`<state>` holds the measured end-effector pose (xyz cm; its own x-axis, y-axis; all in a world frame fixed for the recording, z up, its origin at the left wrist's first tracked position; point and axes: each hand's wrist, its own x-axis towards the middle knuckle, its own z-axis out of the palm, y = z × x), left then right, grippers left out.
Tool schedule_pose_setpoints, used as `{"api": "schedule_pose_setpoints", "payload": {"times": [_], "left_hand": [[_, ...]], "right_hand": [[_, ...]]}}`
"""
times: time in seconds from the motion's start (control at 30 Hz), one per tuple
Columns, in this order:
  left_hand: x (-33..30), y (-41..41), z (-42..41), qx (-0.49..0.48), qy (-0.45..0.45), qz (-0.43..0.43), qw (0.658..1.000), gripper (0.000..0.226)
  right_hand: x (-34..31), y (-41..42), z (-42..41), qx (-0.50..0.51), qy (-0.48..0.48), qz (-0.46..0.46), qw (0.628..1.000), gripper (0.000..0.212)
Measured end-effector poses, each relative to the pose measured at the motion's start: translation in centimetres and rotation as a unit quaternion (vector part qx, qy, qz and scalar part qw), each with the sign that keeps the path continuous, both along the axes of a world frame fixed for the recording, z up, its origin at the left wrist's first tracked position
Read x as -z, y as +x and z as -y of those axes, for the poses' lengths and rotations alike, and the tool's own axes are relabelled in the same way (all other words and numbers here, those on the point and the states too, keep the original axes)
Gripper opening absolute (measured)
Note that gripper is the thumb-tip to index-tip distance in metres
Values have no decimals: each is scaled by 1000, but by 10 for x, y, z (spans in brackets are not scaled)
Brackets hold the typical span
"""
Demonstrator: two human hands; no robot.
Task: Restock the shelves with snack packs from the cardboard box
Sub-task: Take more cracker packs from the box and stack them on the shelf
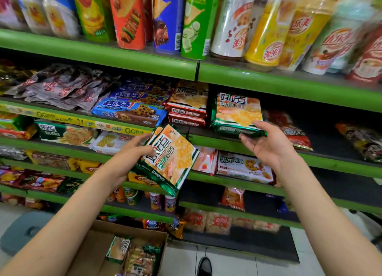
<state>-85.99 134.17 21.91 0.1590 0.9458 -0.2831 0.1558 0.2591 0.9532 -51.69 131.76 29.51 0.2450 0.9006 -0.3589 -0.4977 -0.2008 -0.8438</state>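
Observation:
My left hand (132, 153) grips a green-edged cracker pack (171, 160), held tilted in the air in front of the shelves. My right hand (266, 145) holds the near edge of a second pack of the same kind (237, 114), thumb on top and fingers under it, and that pack lies on the green shelf (206, 140) beside a stack of red-edged packs (187, 108). The cardboard box (99, 253) stands open on the floor at the bottom left, with a few more snack packs (136, 257) inside.
Blue cookie packs (132, 108) lie left of the red-edged stack. Tall crisp tubes (165, 17) and cups (266, 27) fill the shelf above. The shelf to the right of my hand holds a red bag (289, 129). A grey stool (22, 230) stands left of the box.

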Motion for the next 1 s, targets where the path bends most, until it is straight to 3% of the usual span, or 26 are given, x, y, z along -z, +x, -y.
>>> {"api": "schedule_pose_setpoints", "payload": {"times": [0.33, 0.4, 0.43, 0.47, 0.5, 0.57, 0.63, 0.7, 0.77, 0.9, 1.0], "left_hand": [[10, -5, 5, -20, -1, -8, 1000, 84], [12, -9, 6, -32, 0, -7, 999, 87], [12, -11, 7, -38, -1, -8, 999, 85], [12, -13, 7, -42, -4, -9, 999, 81], [12, -16, 7, -44, -8, -12, 999, 77], [11, -20, 6, -48, -14, -23, 998, 70], [12, -22, 5, -49, -18, -29, 998, 72], [14, -22, 3, -42, -19, -31, 998, 73], [15, -21, 1, -31, -15, -31, 999, 71], [12, -20, -3, -30, -4, -20, 999, 69], [8, -20, -4, -41, -8, -14, 999, 65]], "right_hand": [[-5, 32, -121, 36, -11, 58, 998, 14], [6, 37, -132, 35, 2, 123, 992, 37], [11, 39, -133, 35, -4, 208, 978, 56], [17, 42, -132, 33, -20, 344, 938, 73], [21, 45, -130, 21, -36, 496, 868, 82], [28, 50, -128, -7, -39, 697, 716, 75], [28, 48, -130, -34, -24, 788, 614, 56], [26, 40, -137, -58, -14, 835, 547, 45], [25, 33, -148, -96, 0, 847, 523, 41], [22, 33, -170, -148, 29, 837, 526, 61], [22, 37, -187, -149, 33, 825, 544, 62]]}}
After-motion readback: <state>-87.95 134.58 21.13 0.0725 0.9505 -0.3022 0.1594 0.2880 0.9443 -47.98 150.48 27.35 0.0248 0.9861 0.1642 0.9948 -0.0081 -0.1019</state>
